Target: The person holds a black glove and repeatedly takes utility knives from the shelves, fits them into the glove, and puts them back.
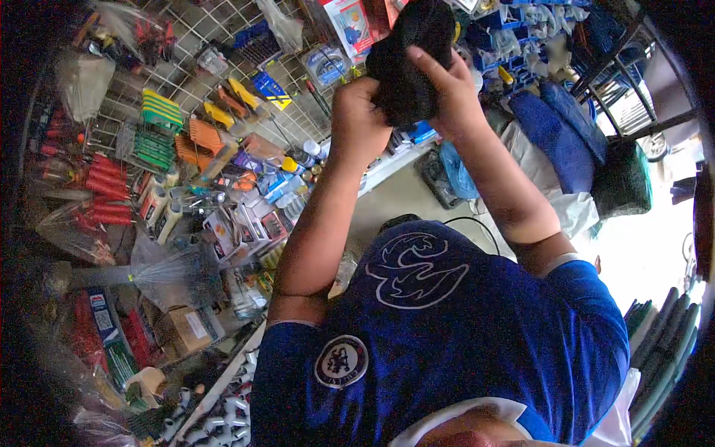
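Observation:
Both of my hands hold one black, soft-looking item [412, 71] at the top of the view; its kind is not clear. My left hand [359, 115] grips its lower left edge with curled fingers, some hidden behind the item. On the right side, my right hand [456, 89] is closed around it, the thumb lying across its front. Both arms stretch forward from a blue shirt [447, 335] with a round badge. Behind the hands is a wire grid wall [212, 22] hung with packaged goods.
Red-handled tools [108, 186], putty-knife-like tools [160, 112] and small bottles [294, 165] crowd the left. Grey pipe fittings [223, 417] lie lower left. Blue bundles [551, 134], a blue plastic bag [458, 167] and dark long rolls [663, 357] stand on the right.

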Action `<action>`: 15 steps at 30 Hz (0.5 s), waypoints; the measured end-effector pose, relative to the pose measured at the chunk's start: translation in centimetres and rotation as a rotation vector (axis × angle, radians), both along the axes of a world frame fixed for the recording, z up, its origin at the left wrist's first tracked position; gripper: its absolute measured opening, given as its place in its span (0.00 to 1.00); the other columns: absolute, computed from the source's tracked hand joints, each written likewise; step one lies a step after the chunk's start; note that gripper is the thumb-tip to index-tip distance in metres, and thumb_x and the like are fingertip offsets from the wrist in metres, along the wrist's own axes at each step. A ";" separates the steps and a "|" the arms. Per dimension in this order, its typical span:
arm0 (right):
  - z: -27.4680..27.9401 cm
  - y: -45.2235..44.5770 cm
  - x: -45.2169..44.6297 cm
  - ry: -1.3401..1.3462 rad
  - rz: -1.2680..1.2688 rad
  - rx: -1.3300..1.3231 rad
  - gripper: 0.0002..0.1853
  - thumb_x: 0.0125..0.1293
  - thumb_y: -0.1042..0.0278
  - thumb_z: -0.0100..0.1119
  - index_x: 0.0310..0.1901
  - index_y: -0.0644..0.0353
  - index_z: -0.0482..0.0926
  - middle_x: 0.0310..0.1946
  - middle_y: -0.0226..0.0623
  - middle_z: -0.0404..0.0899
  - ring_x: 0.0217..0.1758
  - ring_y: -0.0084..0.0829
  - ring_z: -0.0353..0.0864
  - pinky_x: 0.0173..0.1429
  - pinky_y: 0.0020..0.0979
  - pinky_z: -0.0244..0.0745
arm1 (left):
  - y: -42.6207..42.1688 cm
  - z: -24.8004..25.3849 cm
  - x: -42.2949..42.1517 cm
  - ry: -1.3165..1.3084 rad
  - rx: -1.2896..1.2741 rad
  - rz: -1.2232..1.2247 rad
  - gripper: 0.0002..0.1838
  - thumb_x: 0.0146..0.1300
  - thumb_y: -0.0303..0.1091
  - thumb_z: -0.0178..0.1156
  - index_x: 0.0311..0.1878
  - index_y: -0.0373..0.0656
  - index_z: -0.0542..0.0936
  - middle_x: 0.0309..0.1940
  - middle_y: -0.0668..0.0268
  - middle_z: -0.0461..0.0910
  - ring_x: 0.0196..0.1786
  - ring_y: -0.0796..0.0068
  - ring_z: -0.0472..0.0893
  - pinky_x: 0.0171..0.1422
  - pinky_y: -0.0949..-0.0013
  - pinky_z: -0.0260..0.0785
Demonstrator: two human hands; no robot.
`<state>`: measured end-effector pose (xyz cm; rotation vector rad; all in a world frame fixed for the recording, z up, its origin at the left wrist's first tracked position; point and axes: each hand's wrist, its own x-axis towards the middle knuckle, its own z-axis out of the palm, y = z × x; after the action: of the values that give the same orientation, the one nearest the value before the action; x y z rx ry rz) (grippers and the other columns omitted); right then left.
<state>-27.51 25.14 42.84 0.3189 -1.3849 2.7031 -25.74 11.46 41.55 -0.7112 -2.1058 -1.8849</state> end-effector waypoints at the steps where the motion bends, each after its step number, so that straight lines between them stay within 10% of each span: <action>1: -0.3 0.8 -0.5 0.039 0.036 0.028 0.14 0.66 0.66 0.60 0.50 0.63 0.75 0.40 0.39 0.82 0.41 0.34 0.85 0.46 0.36 0.82 | -0.3 -0.1 -0.3 0.055 -0.040 0.004 0.08 0.62 0.27 0.63 0.41 0.32 0.81 0.31 0.61 0.85 0.32 0.77 0.84 0.37 0.73 0.76; 6: 1.8 5.9 -2.4 -0.067 -0.055 -0.120 0.23 0.58 0.73 0.64 0.57 0.62 0.74 0.46 0.39 0.83 0.55 0.37 0.80 0.55 0.35 0.78 | 1.4 1.0 0.1 -0.204 0.045 -0.187 0.07 0.59 0.22 0.63 0.41 0.31 0.81 0.32 0.61 0.84 0.32 0.75 0.84 0.37 0.72 0.78; 15: 0.6 5.3 -1.5 -0.056 -0.107 -0.307 0.28 0.74 0.44 0.43 0.59 0.63 0.70 0.51 0.44 0.78 0.51 0.43 0.80 0.58 0.40 0.74 | 3.8 1.8 -1.0 -0.190 0.079 -0.155 0.09 0.65 0.29 0.61 0.36 0.30 0.81 0.25 0.60 0.83 0.27 0.76 0.84 0.33 0.73 0.77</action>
<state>-28.98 30.48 43.48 0.1414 -0.9449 2.7954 -26.72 15.30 43.40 -0.7217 -2.1263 -2.1848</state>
